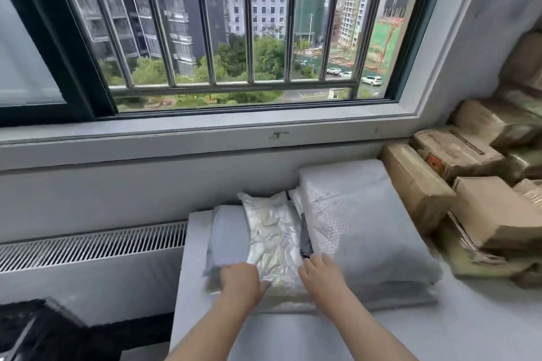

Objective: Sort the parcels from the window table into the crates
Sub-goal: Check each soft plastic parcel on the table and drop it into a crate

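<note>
Hands — left hand (240, 280), right hand (321, 274) — grip crinkled silver parcel (272, 237).

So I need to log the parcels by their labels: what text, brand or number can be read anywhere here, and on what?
None can be read.
Brown cardboard box by the window: a red mark and a dark stripe, too blurred to read.
Clear crinkled plastic pouch and grey bubble-wrap parcel: no print shows.

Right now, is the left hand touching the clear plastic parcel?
Touching. Head view: left hand lies on the near edge of the clear plastic parcel, thumb across its wrinkled film.
</note>
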The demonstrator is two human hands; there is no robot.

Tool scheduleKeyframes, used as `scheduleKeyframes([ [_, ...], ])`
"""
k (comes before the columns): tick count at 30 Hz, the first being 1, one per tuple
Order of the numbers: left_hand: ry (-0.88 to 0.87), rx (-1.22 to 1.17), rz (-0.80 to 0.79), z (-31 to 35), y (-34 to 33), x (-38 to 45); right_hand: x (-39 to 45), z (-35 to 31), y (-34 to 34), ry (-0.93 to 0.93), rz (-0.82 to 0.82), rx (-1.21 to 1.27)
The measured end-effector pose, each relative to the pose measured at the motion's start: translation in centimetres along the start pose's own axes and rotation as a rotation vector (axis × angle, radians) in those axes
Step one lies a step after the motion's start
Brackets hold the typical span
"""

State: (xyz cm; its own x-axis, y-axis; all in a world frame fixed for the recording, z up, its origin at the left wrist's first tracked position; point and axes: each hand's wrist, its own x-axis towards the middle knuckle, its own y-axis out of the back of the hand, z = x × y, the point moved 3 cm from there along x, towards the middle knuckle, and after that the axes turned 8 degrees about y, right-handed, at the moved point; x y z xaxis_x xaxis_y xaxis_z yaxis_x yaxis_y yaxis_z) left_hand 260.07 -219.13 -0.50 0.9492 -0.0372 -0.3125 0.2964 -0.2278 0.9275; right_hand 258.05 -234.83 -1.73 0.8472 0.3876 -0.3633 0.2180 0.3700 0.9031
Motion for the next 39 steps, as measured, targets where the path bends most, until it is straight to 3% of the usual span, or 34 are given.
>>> scheduleKeyframes([
  [4, 0.174, -0.254, -0.057, 0.6, -1.0, 1.8, 0.7, 0.4, -0.2, 0.009, 0.191, 0.094],
  [6, 0.257, -0.421, -0.074, 0.6, -1.4, 2.4, 1.3, 1.1, -1.3, 0.018, 0.105, 0.100],
  [9, 0.327, -0.581, -0.115, 0.9, -1.6, 3.1, 1.5, 1.4, -1.9, 0.009, 0.108, 0.061],
  [11, 0.369, -0.640, -0.144, 1.0, -1.5, 3.4, 1.8, 1.1, -2.7, 0.101, 0.062, -0.051],
  [13, 0.348, -0.647, -0.157, 1.1, -1.1, 3.8, 1.9, 0.9, -2.6, 0.182, 0.093, -0.101],
  [16, 0.265, -0.743, -0.117, 0.9, 0.9, 4.1, 1.8, 1.6, -1.6, 0.151, 0.191, 0.025],
  [22, 0.170, -0.676, 0.062, -3.1, 6.8, 3.4, 1.3, 4.7, 3.2, 0.137, 0.569, -0.083],
  [28, 0.138, -0.576, 0.391, -8.6, 10.7, 0.5, 1.2, 6.5, 8.9, 0.088, 0.850, -0.027],
  [32, 0.020, -0.163, 0.897, -10.9, 12.2, -2.0, 0.8, 6.3, 12.3, 0.081, 0.974, -0.062],
  [35, -0.078, -0.059, 1.284, -12.7, 11.3, -3.3, 0.6, 5.6, 13.8, 0.071, 0.953, -0.013],
  [39, -0.132, -0.039, 1.483, -14.8, 10.3, -4.8, 0.5, 4.1, 14.6, 0.078, 0.965, -0.006],
])
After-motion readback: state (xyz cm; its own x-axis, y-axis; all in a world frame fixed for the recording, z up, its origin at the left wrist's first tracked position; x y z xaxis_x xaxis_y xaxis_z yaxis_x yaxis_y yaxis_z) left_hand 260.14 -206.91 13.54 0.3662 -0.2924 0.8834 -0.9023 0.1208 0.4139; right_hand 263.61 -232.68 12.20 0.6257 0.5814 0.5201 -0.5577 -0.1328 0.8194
